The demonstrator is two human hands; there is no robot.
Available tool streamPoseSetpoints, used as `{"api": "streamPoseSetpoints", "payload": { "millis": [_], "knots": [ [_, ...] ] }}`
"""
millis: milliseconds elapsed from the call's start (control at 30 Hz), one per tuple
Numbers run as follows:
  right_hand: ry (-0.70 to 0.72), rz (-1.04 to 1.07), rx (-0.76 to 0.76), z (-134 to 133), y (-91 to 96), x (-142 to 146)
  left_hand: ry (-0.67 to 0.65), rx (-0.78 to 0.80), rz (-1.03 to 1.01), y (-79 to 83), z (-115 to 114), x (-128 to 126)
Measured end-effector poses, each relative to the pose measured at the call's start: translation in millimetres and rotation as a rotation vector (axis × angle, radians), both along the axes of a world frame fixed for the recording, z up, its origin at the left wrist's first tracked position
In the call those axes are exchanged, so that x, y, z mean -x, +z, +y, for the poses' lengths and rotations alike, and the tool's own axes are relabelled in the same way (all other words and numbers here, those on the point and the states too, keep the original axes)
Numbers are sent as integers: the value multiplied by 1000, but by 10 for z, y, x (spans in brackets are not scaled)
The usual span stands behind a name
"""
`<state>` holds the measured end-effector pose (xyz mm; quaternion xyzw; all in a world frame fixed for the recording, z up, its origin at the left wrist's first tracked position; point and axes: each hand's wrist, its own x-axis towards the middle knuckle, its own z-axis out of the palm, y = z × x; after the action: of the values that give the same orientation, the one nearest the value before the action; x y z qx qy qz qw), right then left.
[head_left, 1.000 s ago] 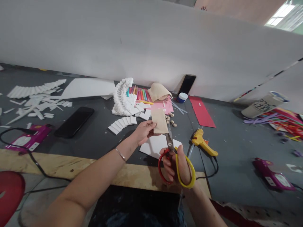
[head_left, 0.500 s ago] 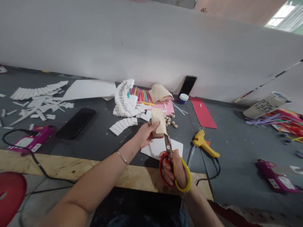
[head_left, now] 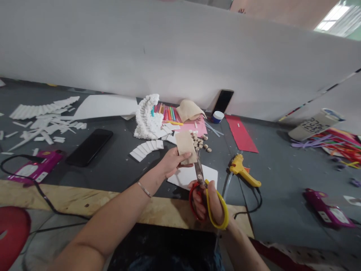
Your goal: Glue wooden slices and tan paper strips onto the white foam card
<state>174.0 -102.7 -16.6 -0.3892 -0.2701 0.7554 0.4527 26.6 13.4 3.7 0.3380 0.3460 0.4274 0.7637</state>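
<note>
My left hand [head_left: 175, 162] pinches a beige rectangular piece [head_left: 184, 146], paper or thin cloth, by its lower part, thumb on top. In my right hand [head_left: 207, 201] is a pair of scissors [head_left: 199, 175] with one red and one yellow handle loop, fingers through the loops. The blades point away from me, close beside the piece's right edge; whether they touch it I cannot tell. Beneath both hands lies a white sheet [head_left: 207, 174]. Just beyond the blades are several small round brownish pieces [head_left: 200, 142].
A yellow glue gun [head_left: 244, 171] lies right of the scissors, its cord trailing toward me. Left are white square tiles [head_left: 146, 148], a white bumpy curved model [head_left: 148, 118] and a black phone [head_left: 90, 146]. Behind stand a small jar [head_left: 218, 117] and a leaning phone [head_left: 224, 99].
The beige piece has turned and shifted left, away from the scissor blades, which overlapped its edge before. My left hand moved slightly left and down with it. My right hand has hardly moved.
</note>
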Motion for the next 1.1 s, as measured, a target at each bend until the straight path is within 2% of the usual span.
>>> {"api": "streamPoseSetpoints", "payload": {
  "millis": [267, 533, 800, 933, 1100],
  "knots": [
    [78, 109, 22, -24, 201, 5, -93, -13, 11, 44, -21, 49],
    [36, 99, 52, 10, 282, 11, -185, 9, -43, 16, -93, -5],
    [15, 75, 40, -10, 354, 69, -151, 18, -52, 23, -104, 2],
    [-12, 63, 21, -27, 341, 82, -153, 17, -63, 22, -111, 1],
    [-51, 14, -30, -52, 204, 61, -176, 21, -53, 35, -115, 6]
  ]
}}
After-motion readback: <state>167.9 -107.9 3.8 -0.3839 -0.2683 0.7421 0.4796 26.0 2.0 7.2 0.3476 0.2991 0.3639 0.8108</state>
